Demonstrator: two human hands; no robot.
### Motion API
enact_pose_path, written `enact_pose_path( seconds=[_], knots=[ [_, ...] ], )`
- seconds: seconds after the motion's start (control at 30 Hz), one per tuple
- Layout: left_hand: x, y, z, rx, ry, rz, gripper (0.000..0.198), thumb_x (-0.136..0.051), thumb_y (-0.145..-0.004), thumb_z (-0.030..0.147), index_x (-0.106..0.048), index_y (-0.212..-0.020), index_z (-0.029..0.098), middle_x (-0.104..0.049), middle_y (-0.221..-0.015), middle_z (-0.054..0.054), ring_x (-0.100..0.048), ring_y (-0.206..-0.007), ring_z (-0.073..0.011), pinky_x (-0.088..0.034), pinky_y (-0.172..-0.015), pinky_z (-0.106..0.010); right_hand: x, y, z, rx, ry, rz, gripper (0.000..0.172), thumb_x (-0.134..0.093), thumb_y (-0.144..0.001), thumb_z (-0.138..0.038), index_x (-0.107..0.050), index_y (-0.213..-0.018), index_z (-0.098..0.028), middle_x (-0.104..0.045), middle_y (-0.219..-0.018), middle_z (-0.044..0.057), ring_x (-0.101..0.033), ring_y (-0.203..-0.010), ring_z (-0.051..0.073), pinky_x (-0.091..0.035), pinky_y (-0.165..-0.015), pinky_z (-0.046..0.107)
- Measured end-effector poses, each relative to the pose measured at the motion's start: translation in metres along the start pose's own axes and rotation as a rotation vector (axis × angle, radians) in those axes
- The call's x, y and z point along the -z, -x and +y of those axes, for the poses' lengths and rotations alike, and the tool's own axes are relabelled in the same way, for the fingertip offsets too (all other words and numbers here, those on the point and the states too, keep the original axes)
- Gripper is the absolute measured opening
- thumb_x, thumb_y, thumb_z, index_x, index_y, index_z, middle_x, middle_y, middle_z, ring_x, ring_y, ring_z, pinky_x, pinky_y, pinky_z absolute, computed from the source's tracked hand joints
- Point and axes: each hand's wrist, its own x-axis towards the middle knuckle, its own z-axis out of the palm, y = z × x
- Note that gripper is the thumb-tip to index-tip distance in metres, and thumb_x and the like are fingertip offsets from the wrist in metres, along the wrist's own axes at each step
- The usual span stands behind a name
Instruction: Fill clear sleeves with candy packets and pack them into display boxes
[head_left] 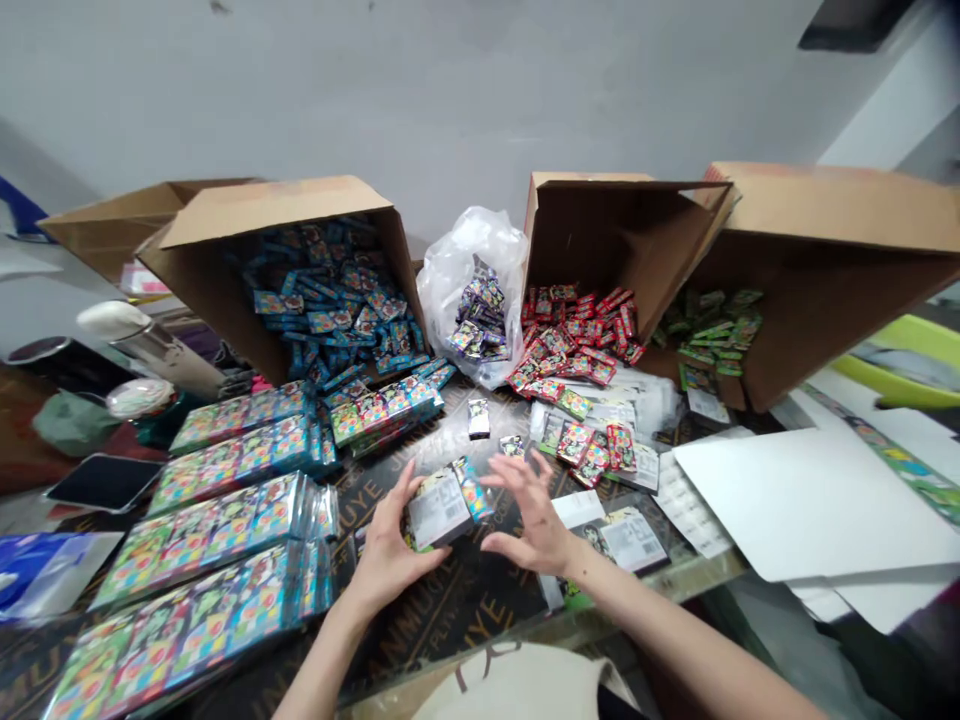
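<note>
My left hand [384, 555] grips a short row of small printed boxes [439, 510] low over the dark table, thumb at the near side and fingers at the far side. Their upper side shows whitish, and a blue box [474, 492] stands at the right end of the row. Just right of that end, my right hand [536, 525] is open with its fingers spread; nothing shows in it. Beyond the hands are a single dark-and-white box [478, 418] and another small box [512, 446]. Contact between the right fingertips and the blue box cannot be made out.
Stacked rows of wrapped boxes [202, 550] fill the left. Cardboard cartons hold blue [337, 310], red [577, 320] and green boxes [712, 330]; a clear plastic bag [480, 240] holds purple ones. Right are loose red boxes [585, 450], flat packs [630, 540] and white sheets [817, 490].
</note>
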Motion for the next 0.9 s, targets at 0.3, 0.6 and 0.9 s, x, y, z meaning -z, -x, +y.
enact_pose_path(
  seconds=[0.3, 0.6, 0.9],
  knots=[
    [-0.006, -0.003, -0.012, -0.042, -0.223, -0.033, 0.099, -0.066, -0.056, 0.020, -0.012, -0.139, 0.025, -0.051, -0.120, -0.009, -0.047, -0.108, -0.0260, -0.033, -0.094, -0.043, 0.005, -0.017, 0.073, -0.234, 0.119, -0.004, 0.086, -0.065, -0.062, -0.038, -0.022, -0.136, -0.023, -0.030, -0.137, 0.012, -0.025, -0.127, 0.032, -0.014, -0.101, 0.052],
    [-0.031, -0.010, 0.002, 0.195, 0.180, 0.110, 0.056, -0.066, -0.064, 0.040, -0.054, -0.114, 0.017, -0.059, -0.111, -0.011, -0.052, -0.103, -0.0251, -0.035, -0.093, -0.042, 0.006, -0.025, 0.061, -0.109, -0.078, -0.172, 0.083, -0.063, -0.057, -0.022, -0.028, -0.133, -0.020, -0.046, -0.124, 0.010, -0.043, -0.113, 0.026, -0.026, -0.097, 0.044],
    [-0.031, -0.020, 0.030, 0.469, 0.933, -0.073, 0.066, -0.069, -0.063, 0.037, -0.046, -0.120, 0.013, -0.066, -0.079, -0.007, -0.063, -0.069, -0.0178, -0.048, -0.068, -0.032, 0.004, -0.019, 0.016, -0.100, -0.428, -0.158, 0.087, -0.066, -0.059, -0.023, -0.022, -0.134, -0.021, -0.045, -0.124, 0.010, -0.045, -0.113, 0.024, -0.034, -0.097, 0.038]
  ],
)
